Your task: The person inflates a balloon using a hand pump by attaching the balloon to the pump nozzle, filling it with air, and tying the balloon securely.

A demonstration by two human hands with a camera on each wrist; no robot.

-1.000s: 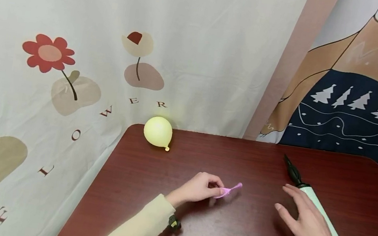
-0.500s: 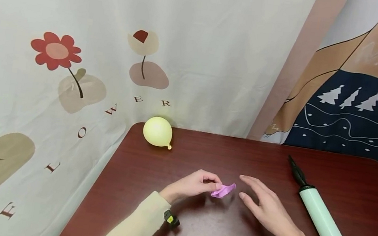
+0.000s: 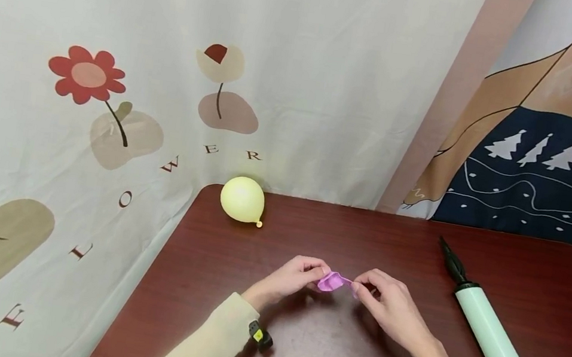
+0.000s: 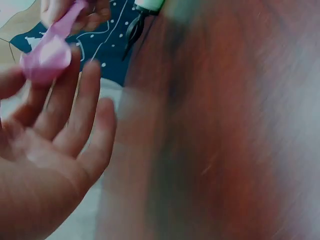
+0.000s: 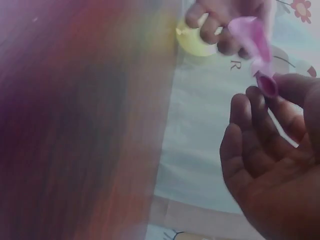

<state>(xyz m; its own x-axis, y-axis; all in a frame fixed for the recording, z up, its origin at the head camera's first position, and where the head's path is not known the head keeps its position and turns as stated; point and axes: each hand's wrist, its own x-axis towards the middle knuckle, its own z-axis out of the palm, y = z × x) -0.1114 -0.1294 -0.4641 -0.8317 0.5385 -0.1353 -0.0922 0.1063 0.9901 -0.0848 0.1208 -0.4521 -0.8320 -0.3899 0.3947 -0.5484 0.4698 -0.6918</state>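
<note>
A limp pink-purple balloon is stretched between both hands, a little above the table. My left hand pinches its wide body between thumb and fingers. On the other side, my right hand pinches the narrow neck. In the right wrist view the balloon's mouth shows as a dark opening by the right thumb and fingertips. Seen from the left wrist, the balloon's body lies between the thumb and fingers, with the neck running up to the other hand.
An inflated yellow balloon with a tied end sits at the table's back left. A pale green hand pump with a black nozzle lies on the right. Printed curtains hang behind the dark red table.
My right hand has moved left from beside the pump to the pink-purple balloon and now pinches its neck. My left hand keeps its hold, with the balloon turned a little.
</note>
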